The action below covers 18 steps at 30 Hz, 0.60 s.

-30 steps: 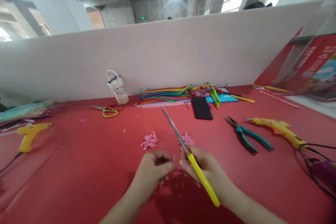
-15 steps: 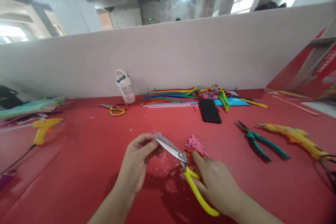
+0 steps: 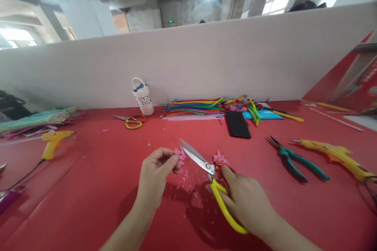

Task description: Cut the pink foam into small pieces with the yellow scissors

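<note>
Head: phone point(image 3: 238, 124) beyond held scissors point(image 3: 208, 167)

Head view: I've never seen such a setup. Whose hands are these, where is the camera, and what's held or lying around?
No machine here: these are a person's bare hands, filmed by a head-worn camera looking forward and down. The right hand holds scissors with yellow and red handles. The left hand is pinched near pink snippets; whether it grips one is unclear. On the red table lie a phone, pliers, a second pair of scissors, coloured strips and a glue gun on each side; a white cup stands near the back.
</note>
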Tool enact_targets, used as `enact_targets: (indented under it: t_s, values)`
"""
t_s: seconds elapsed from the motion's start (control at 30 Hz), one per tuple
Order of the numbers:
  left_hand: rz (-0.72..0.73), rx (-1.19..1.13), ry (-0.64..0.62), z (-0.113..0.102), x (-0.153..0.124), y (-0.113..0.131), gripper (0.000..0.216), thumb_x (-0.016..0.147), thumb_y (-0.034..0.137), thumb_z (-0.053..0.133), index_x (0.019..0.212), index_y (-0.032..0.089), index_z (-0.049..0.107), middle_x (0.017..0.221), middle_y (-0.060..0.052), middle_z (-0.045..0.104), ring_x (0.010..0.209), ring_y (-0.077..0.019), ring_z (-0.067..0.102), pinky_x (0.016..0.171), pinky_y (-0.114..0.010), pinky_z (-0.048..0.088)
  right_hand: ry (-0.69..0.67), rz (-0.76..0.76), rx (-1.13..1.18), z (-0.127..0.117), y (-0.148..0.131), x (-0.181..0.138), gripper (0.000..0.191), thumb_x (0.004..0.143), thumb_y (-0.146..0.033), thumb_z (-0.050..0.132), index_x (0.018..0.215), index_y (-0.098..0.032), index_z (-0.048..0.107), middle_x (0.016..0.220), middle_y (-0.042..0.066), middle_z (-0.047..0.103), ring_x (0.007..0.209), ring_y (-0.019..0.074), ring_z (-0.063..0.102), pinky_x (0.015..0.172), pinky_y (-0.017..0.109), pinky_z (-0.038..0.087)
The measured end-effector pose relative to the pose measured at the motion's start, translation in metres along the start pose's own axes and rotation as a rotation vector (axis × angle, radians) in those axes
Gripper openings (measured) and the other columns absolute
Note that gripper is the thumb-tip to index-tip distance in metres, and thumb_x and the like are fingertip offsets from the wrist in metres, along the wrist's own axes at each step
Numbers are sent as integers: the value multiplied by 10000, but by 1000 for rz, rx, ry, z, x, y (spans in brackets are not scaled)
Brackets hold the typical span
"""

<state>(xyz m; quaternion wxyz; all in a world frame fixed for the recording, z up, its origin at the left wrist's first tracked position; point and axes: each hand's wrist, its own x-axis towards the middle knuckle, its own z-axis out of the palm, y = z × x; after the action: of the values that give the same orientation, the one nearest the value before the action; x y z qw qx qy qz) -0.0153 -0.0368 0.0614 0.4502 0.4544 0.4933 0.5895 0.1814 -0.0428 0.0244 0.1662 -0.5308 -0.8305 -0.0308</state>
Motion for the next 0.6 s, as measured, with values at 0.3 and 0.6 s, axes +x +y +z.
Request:
enact_targets:
  t_s: [0.3,0.6]
  values:
    - [-77,-234,-23,3,0,0,45,686,147,568,641,140,570,558,17,555,516,-75,496,505,-184,398,-28,-57,39,-4,-4,0,247,785,-446,376,736,-205,395,513,-6,540,449,171,522,417,248,197]
    - [-148,-399,-63,5,-3,-1,49,693,119,561,658,134,590,592,12,567,520,-63,513,517,-166,416,-17,-70,58,0,-3,-3,264,790,-448,371,778,-190,424,531,4,556,449,166,520,420,249,209]
